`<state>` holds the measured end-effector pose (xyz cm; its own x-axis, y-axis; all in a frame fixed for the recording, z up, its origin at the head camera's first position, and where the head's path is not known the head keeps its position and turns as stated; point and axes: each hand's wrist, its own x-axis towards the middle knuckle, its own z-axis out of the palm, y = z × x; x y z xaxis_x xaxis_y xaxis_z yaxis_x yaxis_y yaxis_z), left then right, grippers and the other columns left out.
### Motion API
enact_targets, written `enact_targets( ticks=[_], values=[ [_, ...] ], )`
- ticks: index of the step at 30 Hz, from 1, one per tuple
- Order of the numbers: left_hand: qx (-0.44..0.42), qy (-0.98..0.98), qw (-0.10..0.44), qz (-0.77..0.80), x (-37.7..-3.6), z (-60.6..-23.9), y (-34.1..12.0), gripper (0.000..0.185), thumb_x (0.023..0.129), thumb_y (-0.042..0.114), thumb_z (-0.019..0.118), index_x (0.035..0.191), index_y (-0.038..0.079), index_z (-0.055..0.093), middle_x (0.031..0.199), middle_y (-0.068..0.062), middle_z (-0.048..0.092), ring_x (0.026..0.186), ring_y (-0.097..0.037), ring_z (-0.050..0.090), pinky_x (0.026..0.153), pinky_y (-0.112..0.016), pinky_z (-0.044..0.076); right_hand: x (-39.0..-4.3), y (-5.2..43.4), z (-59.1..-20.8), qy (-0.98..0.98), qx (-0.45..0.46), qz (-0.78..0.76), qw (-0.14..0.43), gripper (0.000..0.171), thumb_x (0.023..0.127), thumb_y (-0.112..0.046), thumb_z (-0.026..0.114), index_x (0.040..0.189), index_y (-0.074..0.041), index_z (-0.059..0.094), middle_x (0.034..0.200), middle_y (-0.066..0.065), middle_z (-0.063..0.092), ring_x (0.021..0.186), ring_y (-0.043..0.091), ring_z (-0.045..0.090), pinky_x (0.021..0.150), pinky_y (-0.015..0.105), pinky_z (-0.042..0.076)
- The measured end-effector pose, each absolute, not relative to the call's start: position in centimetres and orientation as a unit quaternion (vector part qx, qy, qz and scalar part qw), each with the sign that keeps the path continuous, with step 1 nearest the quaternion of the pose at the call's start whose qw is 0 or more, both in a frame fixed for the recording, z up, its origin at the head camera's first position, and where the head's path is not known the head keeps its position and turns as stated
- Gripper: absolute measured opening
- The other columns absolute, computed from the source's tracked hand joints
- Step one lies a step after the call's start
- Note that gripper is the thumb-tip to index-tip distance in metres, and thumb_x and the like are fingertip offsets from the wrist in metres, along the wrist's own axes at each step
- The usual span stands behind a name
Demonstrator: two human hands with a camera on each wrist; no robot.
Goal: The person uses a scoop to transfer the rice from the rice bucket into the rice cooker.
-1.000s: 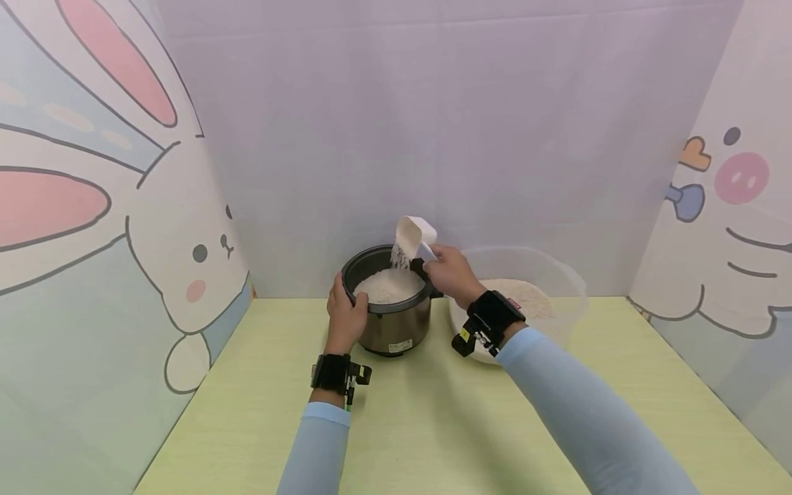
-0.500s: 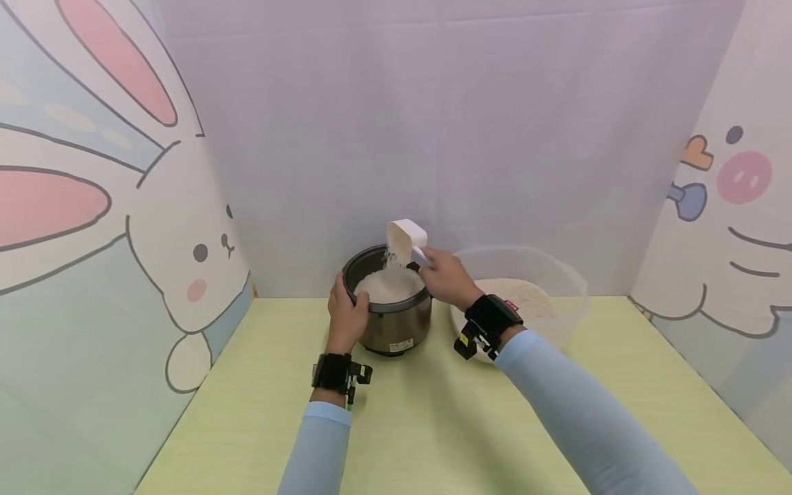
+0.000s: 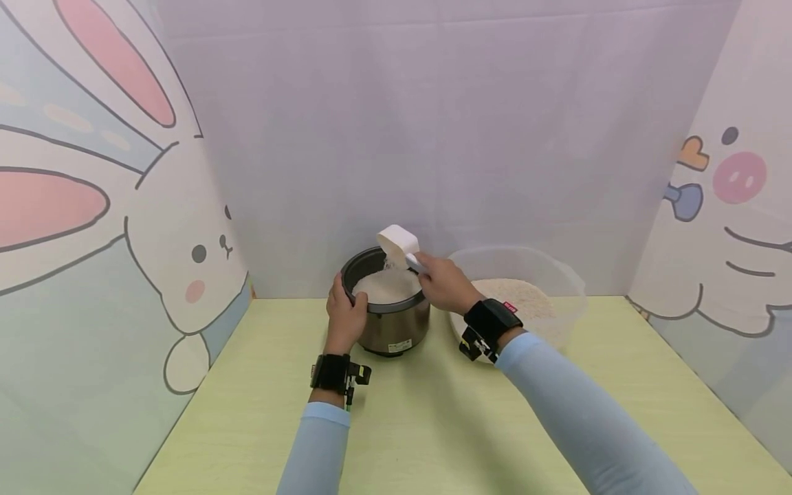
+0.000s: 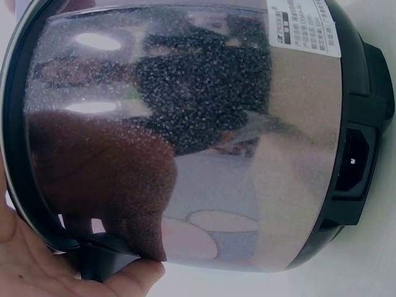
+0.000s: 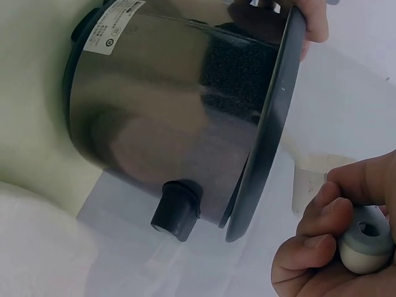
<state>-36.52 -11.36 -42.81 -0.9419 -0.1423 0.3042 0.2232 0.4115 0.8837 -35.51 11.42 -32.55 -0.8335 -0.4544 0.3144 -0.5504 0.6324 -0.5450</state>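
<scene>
Your right hand [image 3: 441, 282] grips the white plastic scoop [image 3: 398, 244], tipped over the round steel rice cooker pot [image 3: 388, 311] near the counter's [image 3: 433, 419] back edge. Your left hand [image 3: 345, 313] curls round the pot's rim.

The rice cooker [image 3: 387, 313] under my left hand [image 3: 345, 317] has a polished metal wall, glossy enough to mirror my fingers, with a fine speckled sheen in the left wrist view. Its rim [image 5: 267, 124] is matt dark grey, and the knob [image 5: 175, 210] and base [image 4: 359, 161] look like black plastic. The scoop [image 3: 398, 244] in my right hand [image 3: 442, 282] is smooth white plastic with a grey handle end [image 5: 365, 238]. The bowl [image 3: 557, 275] is clear, thin plastic. The rice [image 3: 383, 283] looks dry and grainy. The table [image 3: 433, 426] is matt pale green. My sleeves [image 3: 575, 405] are soft light-blue cloth.
</scene>
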Motion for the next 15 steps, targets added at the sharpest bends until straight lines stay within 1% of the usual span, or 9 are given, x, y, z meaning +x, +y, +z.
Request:
enact_targets(
  ticks=[4,7,10,13,15],
  values=[
    [-0.025,-0.822,0.169,-0.543,-36.56,-42.80,-11.35,0.075,0.100,0.028,0.041,0.165,0.011,0.009,0.168,-0.018,0.014,0.154,-0.039,0.011,0.119,-0.058,0.024,-35.49,11.48,-32.51,-0.900,0.284,0.323,0.069,0.048,0.105,-0.003,0.041,0.153,0.002,0.043,0.137,0.029,0.058,0.073,0.024,0.054,0.066,0.036,0.041],
    [-0.026,-0.821,0.172,-0.544,-36.57,-42.85,-11.40,0.075,0.099,0.028,0.041,0.165,0.011,0.009,0.168,-0.019,0.014,0.154,-0.039,0.011,0.119,-0.058,0.023,-35.45,11.54,-32.38,-0.909,0.281,0.300,0.072,0.048,0.105,-0.004,0.042,0.153,0.000,0.044,0.134,0.028,0.060,0.073,0.024,0.054,0.068,0.037,0.042],
    [-0.028,-0.820,0.174,-0.545,-36.59,-42.94,-11.47,0.075,0.099,0.028,0.042,0.165,0.010,0.010,0.168,-0.019,0.014,0.154,-0.039,0.011,0.120,-0.058,0.023,-35.36,11.65,-32.26,-0.923,0.278,0.253,0.078,0.050,0.106,-0.006,0.042,0.155,-0.001,0.040,0.134,0.026,0.062,0.077,0.025,0.057,0.072,0.040,0.044],
    [-0.030,-0.819,0.173,-0.546,-36.56,-42.96,-11.49,0.075,0.099,0.029,0.042,0.165,0.010,0.009,0.168,-0.019,0.014,0.154,-0.039,0.011,0.119,-0.059,0.023,-35.42,11.89,-32.37,-0.932,0.277,0.220,0.081,0.051,0.106,-0.007,0.043,0.156,0.000,0.038,0.128,0.024,0.065,0.078,0.025,0.058,0.072,0.041,0.045],
    [-0.031,-0.820,0.173,-0.545,-36.55,-42.94,-11.47,0.075,0.100,0.029,0.041,0.165,0.011,0.009,0.168,-0.019,0.014,0.154,-0.039,0.010,0.119,-0.059,0.023,-35.51,12.18,-32.56,-0.930,0.282,0.220,0.083,0.050,0.106,-0.007,0.043,0.155,0.001,0.038,0.124,0.024,0.067,0.075,0.024,0.057,0.070,0.040,0.045]
  ],
)
